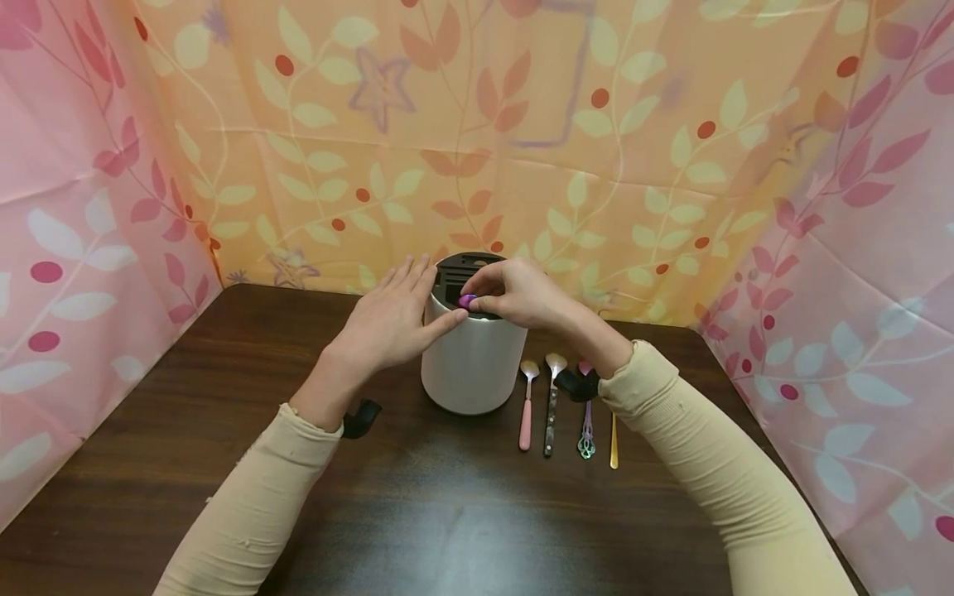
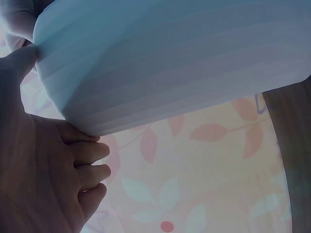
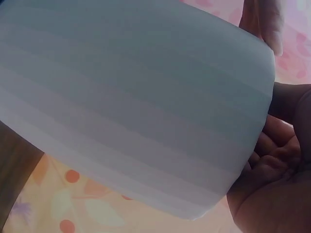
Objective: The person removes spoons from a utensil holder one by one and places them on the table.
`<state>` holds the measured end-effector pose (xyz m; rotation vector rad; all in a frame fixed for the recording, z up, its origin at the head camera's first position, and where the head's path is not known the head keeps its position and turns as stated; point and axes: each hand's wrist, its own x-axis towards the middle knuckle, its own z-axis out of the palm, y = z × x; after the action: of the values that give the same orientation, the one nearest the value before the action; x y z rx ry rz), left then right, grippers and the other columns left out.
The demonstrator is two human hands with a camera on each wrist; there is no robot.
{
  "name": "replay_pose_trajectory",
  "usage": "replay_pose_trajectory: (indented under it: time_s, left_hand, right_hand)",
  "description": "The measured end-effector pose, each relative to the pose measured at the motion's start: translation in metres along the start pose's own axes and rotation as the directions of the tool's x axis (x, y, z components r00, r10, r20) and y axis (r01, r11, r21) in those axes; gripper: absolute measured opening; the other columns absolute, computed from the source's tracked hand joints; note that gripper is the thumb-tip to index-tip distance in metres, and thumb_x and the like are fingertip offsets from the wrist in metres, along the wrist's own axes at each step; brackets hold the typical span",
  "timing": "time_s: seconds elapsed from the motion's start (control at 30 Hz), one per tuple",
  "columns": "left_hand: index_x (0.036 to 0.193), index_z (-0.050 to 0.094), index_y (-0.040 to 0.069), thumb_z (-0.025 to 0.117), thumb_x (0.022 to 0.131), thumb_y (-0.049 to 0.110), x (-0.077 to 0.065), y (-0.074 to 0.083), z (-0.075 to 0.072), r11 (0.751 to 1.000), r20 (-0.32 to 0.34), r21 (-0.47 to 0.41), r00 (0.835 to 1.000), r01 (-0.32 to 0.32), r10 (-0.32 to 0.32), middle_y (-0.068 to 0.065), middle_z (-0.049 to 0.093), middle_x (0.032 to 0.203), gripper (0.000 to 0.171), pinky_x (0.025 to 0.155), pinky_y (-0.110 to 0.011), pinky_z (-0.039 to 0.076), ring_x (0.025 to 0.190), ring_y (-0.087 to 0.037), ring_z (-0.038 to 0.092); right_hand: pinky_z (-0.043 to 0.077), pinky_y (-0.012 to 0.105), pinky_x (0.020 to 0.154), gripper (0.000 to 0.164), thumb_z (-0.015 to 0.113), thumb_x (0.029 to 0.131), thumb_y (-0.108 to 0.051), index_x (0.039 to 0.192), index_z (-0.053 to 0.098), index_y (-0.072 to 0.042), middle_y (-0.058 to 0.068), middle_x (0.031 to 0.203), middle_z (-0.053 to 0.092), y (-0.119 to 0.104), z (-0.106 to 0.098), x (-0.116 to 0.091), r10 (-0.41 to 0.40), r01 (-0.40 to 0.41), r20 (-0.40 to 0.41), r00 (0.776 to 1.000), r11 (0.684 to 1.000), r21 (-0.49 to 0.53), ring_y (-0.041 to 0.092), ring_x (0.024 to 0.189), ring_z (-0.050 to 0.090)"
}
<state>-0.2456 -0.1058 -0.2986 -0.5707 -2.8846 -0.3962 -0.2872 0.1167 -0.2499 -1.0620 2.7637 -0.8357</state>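
A white round utensil holder (image 1: 473, 368) with a black slotted top (image 1: 462, 271) stands upright on the table. My left hand (image 1: 391, 319) lies against its left rim, fingers straight and thumb across the front edge. Over the opening, my right hand (image 1: 525, 294) pinches what looks like the rounded end of a shiny purple spoon (image 1: 467, 301); the rest of it is hidden inside. Both wrist views show the holder's ribbed wall (image 2: 184, 63) close up, with the left hand (image 2: 48, 165) and right hand (image 3: 277, 170) at its rim.
Right of the holder, a row of spoons lies on the dark wooden table (image 1: 417, 513): a pink-handled spoon (image 1: 526, 422), a dark-handled spoon (image 1: 551, 414), an ornate purple-green spoon (image 1: 586, 443) and a gold-handled one (image 1: 614, 447), partly under the right arm. Patterned cloth (image 1: 462, 108) surrounds the table.
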Motion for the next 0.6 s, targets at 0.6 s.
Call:
replay_pose_trajectory:
  time_s: [0.6]
  left_hand:
    - [0.165, 0.022, 0.001, 0.032, 0.098, 0.08, -0.0002, -0.0019, 0.0012, 1.0, -0.005, 0.002, 1.0, 0.0, 0.0, -0.016, 0.012, 0.173, 0.104, 0.13, -0.049, 0.009, 0.161, -0.034, 0.006]
  right_hand:
    - [0.058, 0.03, 0.079, 0.019, 0.067, 0.101, -0.007, 0.117, 0.076, -0.003, 0.01, 0.108, 0.076, 0.0051, -0.0004, -0.0012, 0.049, -0.041, -0.046, 0.998, 0.985, 0.166, 0.018, 0.085, 0.072]
